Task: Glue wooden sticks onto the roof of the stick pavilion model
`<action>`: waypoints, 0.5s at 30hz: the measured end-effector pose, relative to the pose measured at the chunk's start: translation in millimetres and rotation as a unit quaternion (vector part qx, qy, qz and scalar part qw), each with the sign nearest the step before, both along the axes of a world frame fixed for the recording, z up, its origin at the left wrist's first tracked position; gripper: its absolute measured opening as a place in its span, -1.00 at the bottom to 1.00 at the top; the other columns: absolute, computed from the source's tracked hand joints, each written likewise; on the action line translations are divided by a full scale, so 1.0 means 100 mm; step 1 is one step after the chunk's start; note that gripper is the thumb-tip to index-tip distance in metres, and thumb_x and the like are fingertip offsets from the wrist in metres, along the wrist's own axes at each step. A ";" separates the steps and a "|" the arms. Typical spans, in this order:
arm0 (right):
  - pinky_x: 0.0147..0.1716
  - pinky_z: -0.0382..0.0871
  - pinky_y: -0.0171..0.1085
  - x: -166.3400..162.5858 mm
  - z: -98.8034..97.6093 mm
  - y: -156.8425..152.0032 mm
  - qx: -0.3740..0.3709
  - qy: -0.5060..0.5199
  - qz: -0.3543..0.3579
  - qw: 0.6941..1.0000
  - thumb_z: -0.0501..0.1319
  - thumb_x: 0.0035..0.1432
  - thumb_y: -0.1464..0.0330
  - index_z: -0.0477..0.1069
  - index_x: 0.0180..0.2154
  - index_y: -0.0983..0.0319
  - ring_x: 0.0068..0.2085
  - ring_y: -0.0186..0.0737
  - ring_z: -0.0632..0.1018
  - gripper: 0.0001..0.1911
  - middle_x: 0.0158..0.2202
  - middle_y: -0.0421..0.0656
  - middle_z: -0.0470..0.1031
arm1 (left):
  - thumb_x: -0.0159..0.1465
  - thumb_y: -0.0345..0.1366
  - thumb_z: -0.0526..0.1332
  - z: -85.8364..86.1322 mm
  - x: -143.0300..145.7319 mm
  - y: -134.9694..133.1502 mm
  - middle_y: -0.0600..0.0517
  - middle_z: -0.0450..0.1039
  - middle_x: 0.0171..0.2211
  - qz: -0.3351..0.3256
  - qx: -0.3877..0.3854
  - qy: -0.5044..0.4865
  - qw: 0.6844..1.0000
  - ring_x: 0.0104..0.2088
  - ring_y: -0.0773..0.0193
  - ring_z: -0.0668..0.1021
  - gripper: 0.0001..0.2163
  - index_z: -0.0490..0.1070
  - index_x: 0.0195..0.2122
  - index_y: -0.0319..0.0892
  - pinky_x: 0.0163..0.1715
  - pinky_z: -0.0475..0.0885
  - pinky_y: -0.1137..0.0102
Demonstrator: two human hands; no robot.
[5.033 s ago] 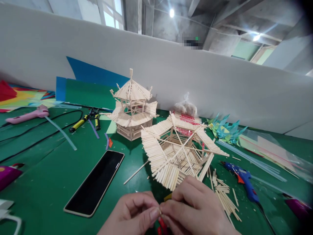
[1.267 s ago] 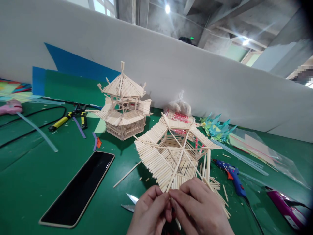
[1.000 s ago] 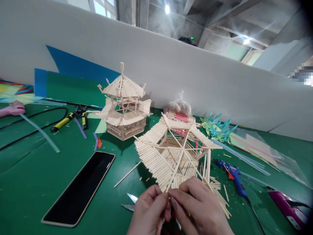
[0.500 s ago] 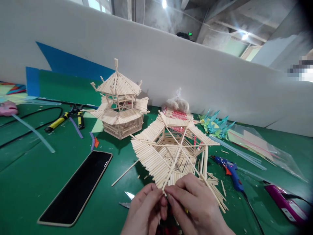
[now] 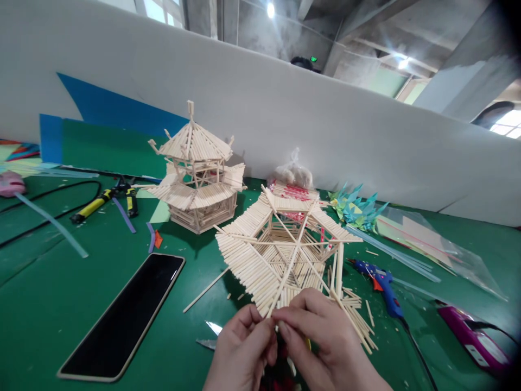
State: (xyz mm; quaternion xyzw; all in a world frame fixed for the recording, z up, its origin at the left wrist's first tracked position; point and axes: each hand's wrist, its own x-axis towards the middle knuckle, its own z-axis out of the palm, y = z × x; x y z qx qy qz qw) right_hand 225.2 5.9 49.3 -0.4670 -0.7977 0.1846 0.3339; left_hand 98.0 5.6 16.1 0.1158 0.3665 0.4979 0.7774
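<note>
A half-roofed pavilion model (image 5: 244, 260) of thin wooden sticks sits just beyond my hands, its open top crossed by several spoke-like sticks. At its near roof corner, my left hand (image 5: 244, 347) pinches the end of a wooden stick (image 5: 280, 296) between thumb and forefinger. Close against it, my right hand (image 5: 325, 339) is closed in a pinch at the same spot. Both sets of fingertips nearly touch, and they hide what exactly lies between them. Pointed scissor-like blades (image 5: 214, 328) show beside my left hand, the rest covered by it.
A finished two-tier stick pavilion (image 5: 197, 168) stands at back left. A phone (image 5: 122, 315) lies at left, near yellow-handled pliers (image 5: 97, 203). On the right are loose sticks (image 5: 358, 315), a blue glue gun (image 5: 382, 288) with its cord, and a purple power strip (image 5: 472, 339).
The view has shifted slightly, so most things appear a little further left. My hands stay pinched at the same roof corner, with only slight finger movement.
</note>
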 end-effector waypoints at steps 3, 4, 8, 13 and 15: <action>-0.50 0.32 -0.31 0.02 0.02 0.01 -0.057 0.043 0.009 0.997 0.07 0.10 0.50 0.48 -0.29 0.22 -0.44 -0.29 0.46 -0.77 -0.46 -0.13 0.41 | -0.07 -0.43 0.33 -0.03 0.00 0.01 0.14 0.32 -0.73 0.005 -0.002 0.014 1.000 -0.69 0.46 0.26 -0.87 0.37 -0.62 -0.23 -0.63 0.15 0.52; -0.49 0.33 -0.31 0.02 0.03 0.02 -0.062 0.055 0.010 0.997 0.06 0.12 0.49 0.48 -0.29 0.22 -0.43 -0.29 0.46 -0.77 -0.45 -0.13 0.41 | -0.08 -0.42 0.33 -0.05 0.00 0.01 0.13 0.33 -0.73 0.005 -0.001 0.024 1.000 -0.69 0.45 0.27 -0.86 0.36 -0.63 -0.22 -0.63 0.16 0.52; -0.43 0.37 -0.31 0.06 0.01 0.03 -0.032 0.067 -0.019 0.997 0.06 0.12 0.48 0.39 -0.20 0.25 -0.39 -0.29 0.48 -0.79 -0.39 -0.13 0.45 | -0.09 -0.37 0.33 -0.09 0.00 0.00 0.16 0.28 -0.79 0.011 0.003 0.058 0.998 -0.72 0.45 0.26 -0.84 0.32 -0.66 -0.20 -0.65 0.15 0.52; -0.57 0.30 -0.39 0.12 -0.04 0.06 0.031 0.055 -0.133 0.989 0.13 0.10 0.41 0.31 -0.37 0.20 -0.55 -0.36 0.40 -0.99 -0.54 -0.26 0.37 | -0.10 -0.35 0.33 -0.11 0.01 0.00 0.15 0.28 -0.79 0.014 0.000 0.055 0.998 -0.74 0.46 0.26 -0.82 0.30 -0.66 -0.19 -0.68 0.14 0.53; -0.61 0.25 -0.40 0.13 -0.05 0.08 0.042 0.039 -0.133 0.989 0.15 0.08 0.41 0.29 -0.49 0.19 -0.59 -0.38 0.36 -0.89 -0.60 -0.29 0.34 | -0.10 -0.35 0.34 -0.11 0.01 0.00 0.15 0.28 -0.78 0.011 -0.003 0.051 0.999 -0.74 0.45 0.27 -0.81 0.30 -0.66 -0.20 -0.67 0.15 0.53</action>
